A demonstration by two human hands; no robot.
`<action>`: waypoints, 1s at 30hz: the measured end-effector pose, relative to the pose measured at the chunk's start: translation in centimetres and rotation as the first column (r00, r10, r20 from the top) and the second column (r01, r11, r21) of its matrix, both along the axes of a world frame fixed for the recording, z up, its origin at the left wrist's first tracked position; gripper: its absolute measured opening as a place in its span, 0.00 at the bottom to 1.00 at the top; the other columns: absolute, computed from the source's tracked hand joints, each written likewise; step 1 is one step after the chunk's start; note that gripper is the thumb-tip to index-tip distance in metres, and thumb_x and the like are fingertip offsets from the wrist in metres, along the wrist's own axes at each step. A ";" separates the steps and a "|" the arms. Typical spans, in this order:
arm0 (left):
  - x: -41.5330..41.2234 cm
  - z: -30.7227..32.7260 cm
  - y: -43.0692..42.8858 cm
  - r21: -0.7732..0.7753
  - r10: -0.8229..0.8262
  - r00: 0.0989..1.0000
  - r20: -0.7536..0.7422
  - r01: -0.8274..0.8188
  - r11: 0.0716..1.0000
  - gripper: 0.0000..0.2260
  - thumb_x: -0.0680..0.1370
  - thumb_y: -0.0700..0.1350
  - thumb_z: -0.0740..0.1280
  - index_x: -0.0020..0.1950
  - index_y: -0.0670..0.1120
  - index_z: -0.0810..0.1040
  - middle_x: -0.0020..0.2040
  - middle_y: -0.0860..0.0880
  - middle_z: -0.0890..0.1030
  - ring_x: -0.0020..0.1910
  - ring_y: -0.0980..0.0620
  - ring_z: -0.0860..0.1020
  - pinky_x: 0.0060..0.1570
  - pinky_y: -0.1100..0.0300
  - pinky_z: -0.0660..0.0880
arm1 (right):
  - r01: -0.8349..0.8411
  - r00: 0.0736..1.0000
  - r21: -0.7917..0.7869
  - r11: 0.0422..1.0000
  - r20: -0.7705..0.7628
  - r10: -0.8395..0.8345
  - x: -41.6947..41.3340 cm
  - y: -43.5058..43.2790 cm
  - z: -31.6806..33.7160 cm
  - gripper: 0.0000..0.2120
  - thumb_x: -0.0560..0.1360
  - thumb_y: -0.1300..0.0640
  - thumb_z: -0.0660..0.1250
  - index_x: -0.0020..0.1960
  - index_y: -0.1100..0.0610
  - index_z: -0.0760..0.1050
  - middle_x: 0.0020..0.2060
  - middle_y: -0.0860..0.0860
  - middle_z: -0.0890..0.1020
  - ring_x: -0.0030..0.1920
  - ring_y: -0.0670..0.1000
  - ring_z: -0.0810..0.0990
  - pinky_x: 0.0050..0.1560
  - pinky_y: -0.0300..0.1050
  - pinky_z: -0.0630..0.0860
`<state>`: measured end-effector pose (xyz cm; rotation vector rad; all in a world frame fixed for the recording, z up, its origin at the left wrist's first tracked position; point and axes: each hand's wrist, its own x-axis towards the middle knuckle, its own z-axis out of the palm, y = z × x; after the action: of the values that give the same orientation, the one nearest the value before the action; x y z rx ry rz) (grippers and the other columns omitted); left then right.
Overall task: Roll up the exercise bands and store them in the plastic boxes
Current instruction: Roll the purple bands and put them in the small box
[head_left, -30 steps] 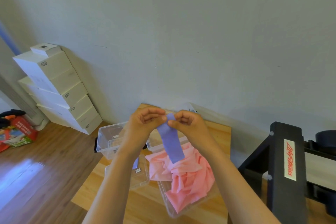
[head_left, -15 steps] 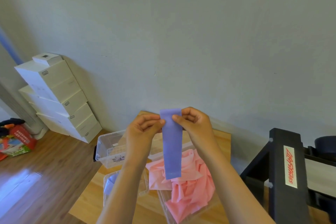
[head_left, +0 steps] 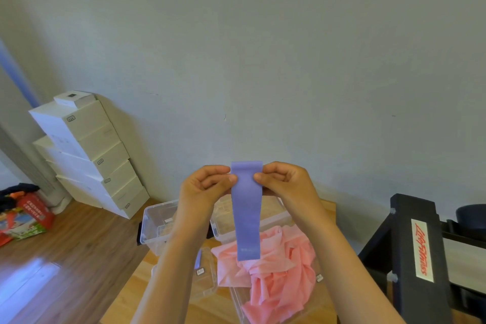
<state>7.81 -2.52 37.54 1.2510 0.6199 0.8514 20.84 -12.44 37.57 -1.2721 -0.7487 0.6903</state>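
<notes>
A flat purple exercise band (head_left: 247,213) hangs straight down in front of me, above the table. My left hand (head_left: 203,187) pinches its upper left edge and my right hand (head_left: 285,183) pinches its upper right edge. Below it a crumpled pink band (head_left: 276,276) spills out of a clear plastic box (head_left: 238,302) at the table's near right. Another clear box (head_left: 155,226) stands at the far left of the table, a second one (head_left: 273,218) behind the purple band, and a small clear box (head_left: 205,279) sits under my left forearm with something purple inside.
The boxes stand on a small wooden table (head_left: 131,294) against the grey wall. A black exercise frame (head_left: 415,258) stands close on the right. White cartons (head_left: 86,155) are stacked on the wooden floor at the left, beside a colourful bag (head_left: 23,218).
The purple band was bunched between my fingertips; both hands have lifted and spread it, so it now hangs flat and full length. The view has tilted up a little.
</notes>
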 end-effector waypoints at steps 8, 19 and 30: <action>-0.8 0.4 0.8 0.248 -0.064 0.989 -0.130 0.095 0.964 0.05 0.74 0.31 0.70 0.45 0.40 0.82 0.37 0.49 0.84 0.36 0.53 0.82 0.39 0.65 0.77 | -0.048 0.992 0.002 0.999 0.114 0.047 0.0 -0.3 0.4 0.09 0.74 0.70 0.67 0.38 0.59 0.75 0.29 0.50 0.82 0.34 0.49 0.82 0.38 0.43 0.79; -1.9 0.6 1.0 0.195 -0.314 0.949 -0.025 0.313 0.930 0.06 0.72 0.46 0.75 0.44 0.47 0.80 0.37 0.38 0.79 0.34 0.47 0.76 0.37 0.59 0.76 | -0.087 0.996 0.107 0.990 0.002 0.087 -0.5 -1.1 1.3 0.15 0.74 0.67 0.66 0.38 0.50 0.84 0.35 0.49 0.84 0.37 0.48 0.83 0.39 0.39 0.78; -1.9 -0.1 1.0 0.034 -0.371 0.910 0.187 0.371 0.928 0.10 0.63 0.49 0.79 0.39 0.47 0.84 0.41 0.43 0.82 0.41 0.47 0.81 0.41 0.58 0.78 | -0.194 0.968 0.211 0.958 -0.116 0.222 -1.0 -0.2 1.1 0.14 0.68 0.66 0.62 0.32 0.52 0.81 0.31 0.47 0.80 0.34 0.46 0.79 0.37 0.36 0.75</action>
<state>5.95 -1.50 37.48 1.2174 0.2159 0.6388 19.88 -12.66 38.65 -0.9618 -0.8229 0.8440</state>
